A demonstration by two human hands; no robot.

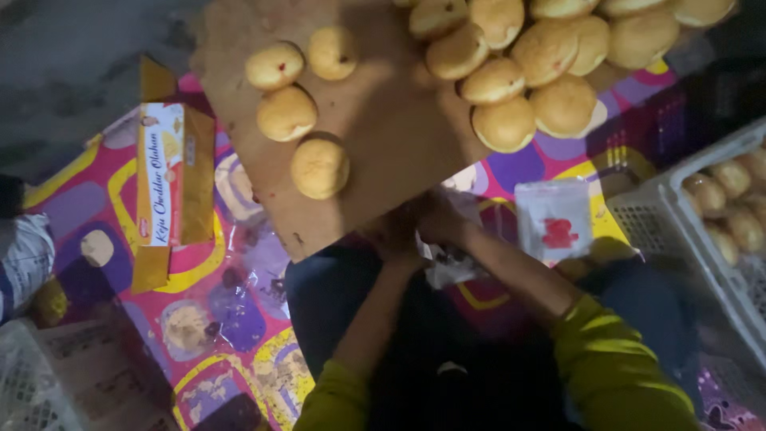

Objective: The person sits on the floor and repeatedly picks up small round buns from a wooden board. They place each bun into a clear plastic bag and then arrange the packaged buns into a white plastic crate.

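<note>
Down near the edge of the brown board [383,144], both my hands meet over my lap, in dim light that blurs the fingers. My left hand [392,233] and my right hand [443,223] are pressed close together and both seem closed on a crumpled clear plastic bag [447,267] with something dark inside it, though I cannot tell exactly how the fingers grip it. My sleeves are yellow-green and my forearms run back toward me. Just beyond my hands, one round golden bun [319,166] lies alone on the board, nearest to me. Three more buns [287,113] sit farther up on the left of the board, and a tight heap of buns [542,56] fills its upper right part, some piled on others. Right of my hands, on the colourful patterned mat [239,319], lies a small white packet [553,219] with a red mark on it. Farther right stands a white plastic crate [670,231] with more buns inside. Left of the board, a long yellow cardboard box [163,183] lies flat on the mat, well apart from my hands
</note>
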